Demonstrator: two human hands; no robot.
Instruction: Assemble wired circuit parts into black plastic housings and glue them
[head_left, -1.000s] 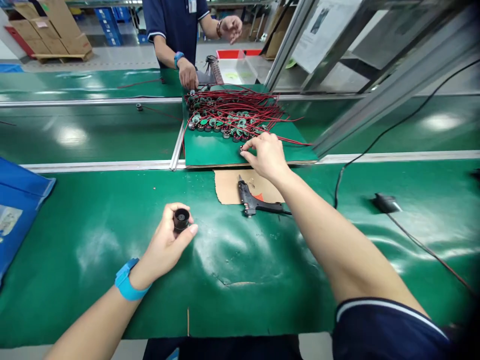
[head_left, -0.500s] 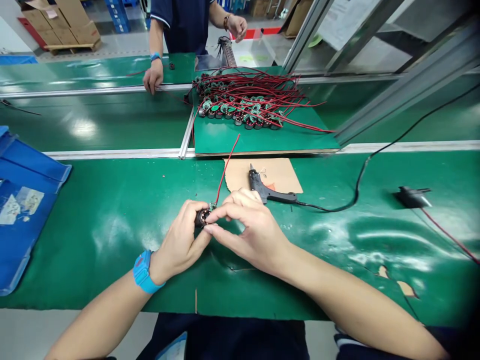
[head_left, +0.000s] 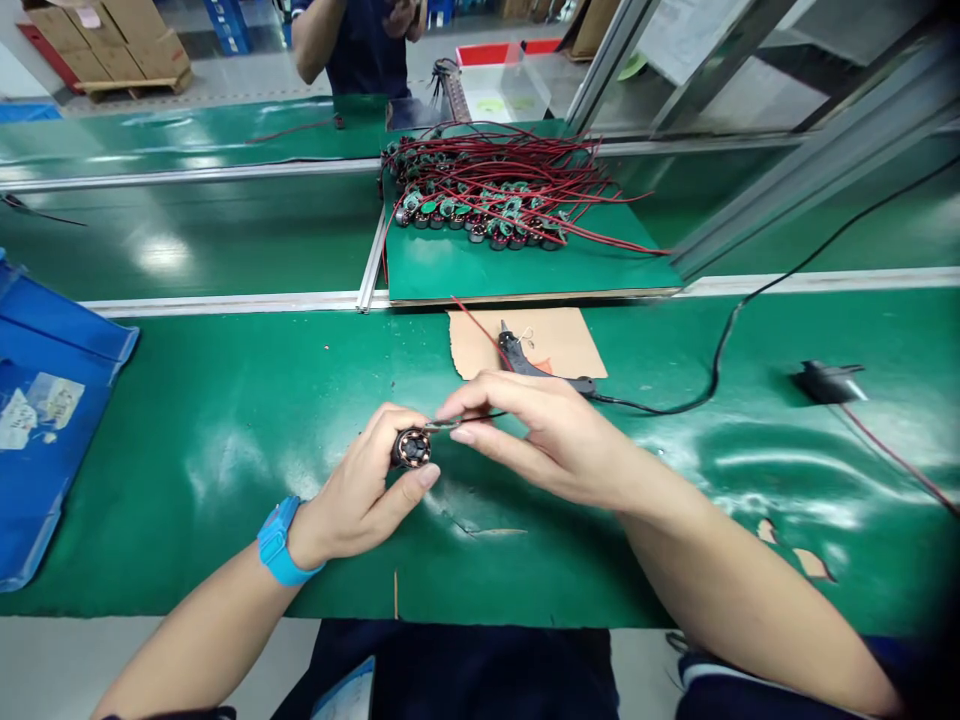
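My left hand point(head_left: 360, 490) is closed round a small black cylindrical housing point(head_left: 409, 448) with a coppery disc showing in its mouth. Right beside it, my right hand point(head_left: 540, 435) pinches the red and black wire point(head_left: 480, 335) that leads out of that part. The wire runs up and away over the cardboard. Both hands hover over the green mat point(head_left: 225, 420) near the front edge. A blue band sits on my left wrist.
A black glue gun point(head_left: 525, 362) lies on a cardboard piece point(head_left: 562, 340), its cable point(head_left: 720, 350) trailing right. A green board point(head_left: 480, 270) bears several wired parts point(head_left: 487, 215). A blue bin point(head_left: 45, 400) stands left, a black plug point(head_left: 825, 382) right. Another person point(head_left: 352, 40) stands opposite.
My right hand has slid a little right along the wire, away from the housing, whose coppery face now shows. The person opposite lifted the hand off the far table.
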